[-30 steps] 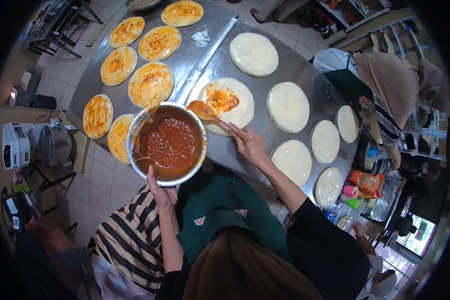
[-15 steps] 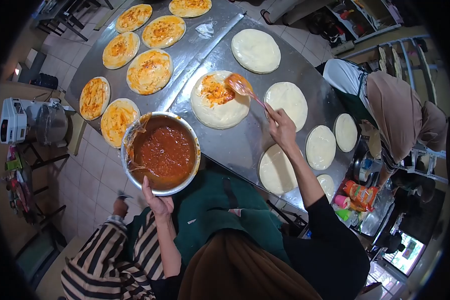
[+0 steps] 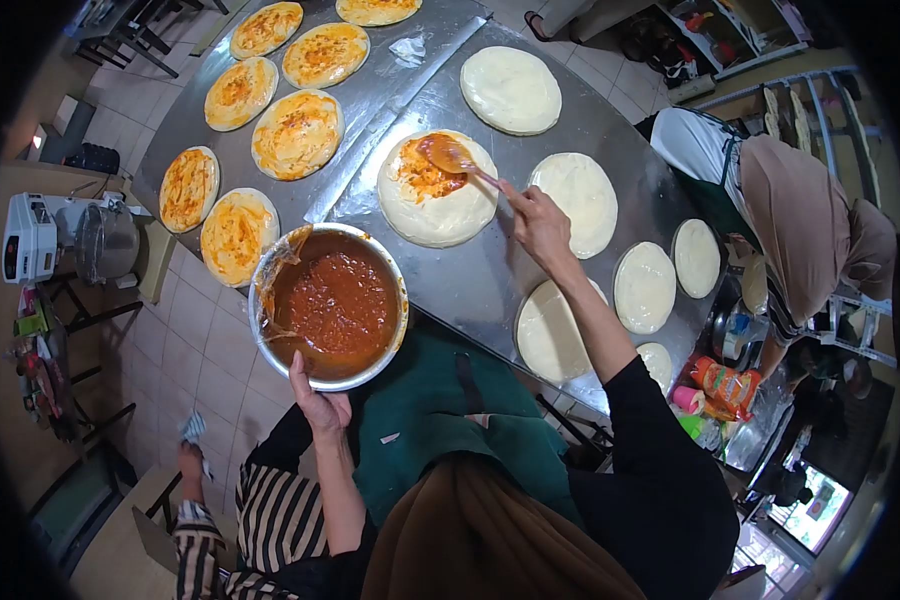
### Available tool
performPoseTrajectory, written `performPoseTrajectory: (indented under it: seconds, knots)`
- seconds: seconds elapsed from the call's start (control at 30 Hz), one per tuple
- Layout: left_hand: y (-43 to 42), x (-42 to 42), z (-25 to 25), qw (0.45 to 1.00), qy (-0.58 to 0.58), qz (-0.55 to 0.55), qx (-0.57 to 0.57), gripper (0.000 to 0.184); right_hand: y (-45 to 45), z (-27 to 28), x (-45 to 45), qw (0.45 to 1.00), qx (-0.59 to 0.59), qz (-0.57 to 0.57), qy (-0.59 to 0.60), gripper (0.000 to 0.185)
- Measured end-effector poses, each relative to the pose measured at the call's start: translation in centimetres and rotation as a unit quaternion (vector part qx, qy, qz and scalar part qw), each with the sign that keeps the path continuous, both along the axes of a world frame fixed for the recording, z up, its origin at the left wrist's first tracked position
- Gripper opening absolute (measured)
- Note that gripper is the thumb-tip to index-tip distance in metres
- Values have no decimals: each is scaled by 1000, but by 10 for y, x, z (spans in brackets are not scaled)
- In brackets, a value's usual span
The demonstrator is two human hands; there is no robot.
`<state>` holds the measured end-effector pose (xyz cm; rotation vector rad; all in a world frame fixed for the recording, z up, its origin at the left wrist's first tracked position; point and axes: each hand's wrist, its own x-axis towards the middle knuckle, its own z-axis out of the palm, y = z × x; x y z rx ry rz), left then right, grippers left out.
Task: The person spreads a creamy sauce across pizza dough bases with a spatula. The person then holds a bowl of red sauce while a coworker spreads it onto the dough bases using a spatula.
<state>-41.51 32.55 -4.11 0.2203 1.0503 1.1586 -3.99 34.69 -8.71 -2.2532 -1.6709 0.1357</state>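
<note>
My left hand point(image 3: 320, 402) grips the near side of a metal bowl point(image 3: 403, 318) of chunky red sauce point(image 3: 335, 305), thumb up against its outer wall. A plastic sheet point(image 3: 273, 285) clings to the bowl's left rim. With my right hand point(image 3: 540, 228) I hold the handle of a sauce-covered spoon point(image 3: 446, 153). The spoon's head lies over the orange-red smear on a round of dough point(image 3: 435, 222). Sauce covers the upper middle of that round; its pale border is bare.
Plain dough rounds point(image 3: 574, 207) lie to the right on the metal table point(image 3: 460, 280). Several sauced rounds point(image 3: 298, 135) sit at the left, near a crumpled white scrap point(image 3: 407, 52). One person point(image 3: 790, 210) bends at the right; another in striped sleeves point(image 3: 285, 510) is at lower left.
The spoon has moved left across the smear, my right hand following. The bowl has shifted slightly right. The striped-sleeved person's hand has moved lower left, holding a cloth.
</note>
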Motion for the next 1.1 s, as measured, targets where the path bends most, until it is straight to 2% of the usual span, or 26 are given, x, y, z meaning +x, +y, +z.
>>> performPoseTrajectory:
  seconds: [0.1, 0.2, 0.3, 0.33, 0.43, 0.57, 0.6, 0.7, 0.8, 0.93, 1.0, 1.1]
  knots:
    - [-2, 1, 1, 1000, -18, 6, 5, 47, -36, 14, 25, 996, -31, -74, 47, 39]
    - [-7, -3, -3, 1000, -8, 10, 3, 46, -49, 27, 32, 995, -29, -88, 42, 37]
    - [-8, -3, -1, 1000, -6, 2, -17, 47, -17, 19, 7, 998, 14, -30, 49, 39]
    - [-9, -3, -1, 1000, -5, 4, -20, 48, -11, 14, 3, 1000, 9, 15, 14, 42]
    - [-7, -6, -4, 1000, -6, 6, -17, 49, -44, 4, 21, 998, -55, -10, 19, 43]
    - [-14, -9, -7, 1000, -12, 13, -25, 50, -87, 29, 46, 990, -88, -97, 49, 40]
    - [-14, -9, -8, 999, -12, 16, -28, 50, -78, 30, 41, 995, -34, -76, 45, 37]
    - [-14, -9, -8, 999, -18, 9, -34, 50, -31, 21, 23, 998, 6, -32, 54, 38]
    - [-17, -12, -4, 999, -23, 3, -32, 50, -37, 4, 23, 999, -39, -11, -2, 37]
    - [-19, -15, -10, 999, -21, 19, -28, 49, -94, 21, 35, 994, -80, -64, 40, 35]
    - [-19, -13, -9, 999, -12, 32, -39, 49, -91, 39, 30, 991, -75, -96, 63, 36]
    - [-18, -12, -5, 999, -10, 14, -46, 49, -46, 32, 11, 995, 10, -25, 93, 40]
